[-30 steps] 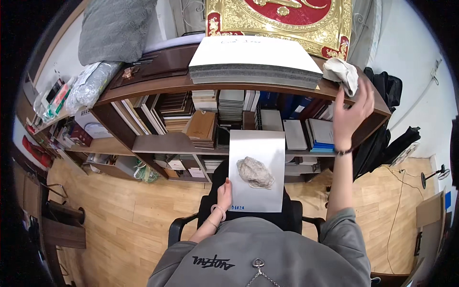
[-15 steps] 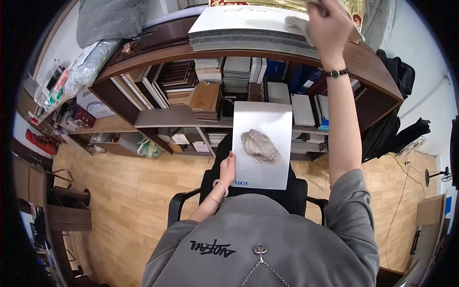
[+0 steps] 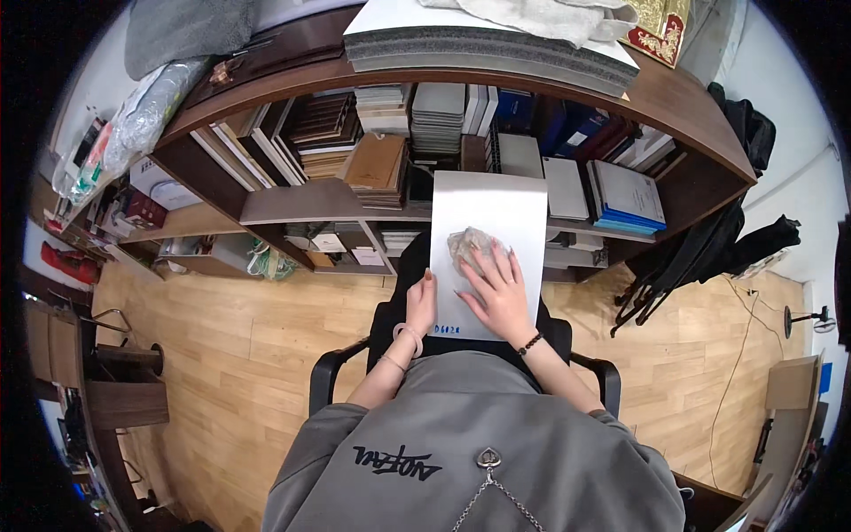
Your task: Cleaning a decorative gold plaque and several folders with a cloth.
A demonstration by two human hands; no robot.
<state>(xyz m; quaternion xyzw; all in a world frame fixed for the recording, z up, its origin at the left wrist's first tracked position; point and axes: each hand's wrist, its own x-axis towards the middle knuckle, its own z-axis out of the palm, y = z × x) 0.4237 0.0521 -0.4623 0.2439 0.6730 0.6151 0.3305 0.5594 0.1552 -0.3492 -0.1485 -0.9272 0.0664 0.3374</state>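
- The left hand point(image 3: 420, 306) grips the lower left edge of a white board point(image 3: 486, 222), thumb lying on its front face and the other fingers hidden behind it, so it is pinching the board.
- The right hand point(image 3: 498, 288) lies flat on the board's front, fingers spread and pointing up and to the left, palm down.
- Its fingertips rest on a crumpled grey-brown sample point(image 3: 470, 246) that sits near the middle of the board, just above the hand; the hand covers the sample's lower part.
- A beaded bracelet point(image 3: 530, 343) circles the right wrist; a pale bangle point(image 3: 409, 335) circles the left.
- The board stands upright above a black chair point(image 3: 387, 310), whose armrests show either side of the forearms.
- Beyond both hands stands a brown shelf unit point(image 3: 292, 199) packed with stacked books and folders.
- On top of it, well above the hands, lies a thick grey stack of boards point(image 3: 479, 49) with a pale cloth point(image 3: 541, 16) draped over it.
- Wooden flooring point(image 3: 230, 337) spreads left of the left hand.
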